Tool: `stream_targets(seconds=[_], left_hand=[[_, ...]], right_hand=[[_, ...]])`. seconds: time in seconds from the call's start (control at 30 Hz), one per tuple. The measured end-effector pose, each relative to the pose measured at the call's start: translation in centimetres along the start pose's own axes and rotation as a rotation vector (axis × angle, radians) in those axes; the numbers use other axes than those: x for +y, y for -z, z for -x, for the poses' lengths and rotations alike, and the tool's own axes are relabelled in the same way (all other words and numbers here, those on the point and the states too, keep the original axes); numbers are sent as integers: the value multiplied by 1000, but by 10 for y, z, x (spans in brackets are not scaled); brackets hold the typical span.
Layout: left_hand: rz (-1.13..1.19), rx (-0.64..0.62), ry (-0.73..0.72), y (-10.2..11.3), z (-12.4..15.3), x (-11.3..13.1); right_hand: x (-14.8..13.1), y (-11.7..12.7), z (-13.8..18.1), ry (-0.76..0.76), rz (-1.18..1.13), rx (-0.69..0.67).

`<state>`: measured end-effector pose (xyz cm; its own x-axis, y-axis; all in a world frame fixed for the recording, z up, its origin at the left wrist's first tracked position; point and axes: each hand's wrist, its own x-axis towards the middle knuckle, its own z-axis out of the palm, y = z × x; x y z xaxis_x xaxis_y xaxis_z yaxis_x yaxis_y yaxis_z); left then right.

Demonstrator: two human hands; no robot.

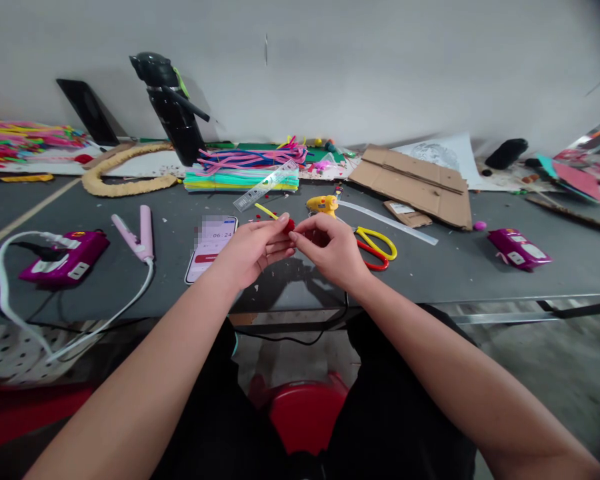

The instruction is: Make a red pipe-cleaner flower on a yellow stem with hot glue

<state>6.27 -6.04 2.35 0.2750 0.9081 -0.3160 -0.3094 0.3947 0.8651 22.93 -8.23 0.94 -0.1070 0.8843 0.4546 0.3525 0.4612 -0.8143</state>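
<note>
My left hand (254, 248) and my right hand (330, 250) meet above the front edge of the grey table (455, 267). Both pinch a small red piece (290, 225) between their fingertips. A yellow pipe cleaner (266, 211) sticks out behind my left fingers; I cannot tell whether it joins the red piece. A phone (211, 247) lies just left of my left hand. Yellow and red scissors (376, 247) lie right of my right hand, and a yellow glue gun (323, 204) sits behind it.
A stack of coloured pipe cleaners (245, 170), a clear ruler (264, 187) and a black bottle (173, 110) stand at the back. Cardboard (415, 183) lies back right. Purple devices (67, 259) (519, 248) sit left and right, with a pink iron (137, 235). A red stool (305, 413) is below.
</note>
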Motion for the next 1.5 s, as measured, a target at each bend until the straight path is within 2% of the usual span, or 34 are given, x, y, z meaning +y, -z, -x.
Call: stream_targets(seconds=[0.47,0.8,1.5], left_hand=[[69,9,60,-2,2,2],[87,28,85,-2,-1,1],[112,9,61,-4,0,-1]], right_hand=[[-2,-2,0,-20,-14,26],[-5,1,0,59,56,16],[-7,-1,1,-97,-94,29]])
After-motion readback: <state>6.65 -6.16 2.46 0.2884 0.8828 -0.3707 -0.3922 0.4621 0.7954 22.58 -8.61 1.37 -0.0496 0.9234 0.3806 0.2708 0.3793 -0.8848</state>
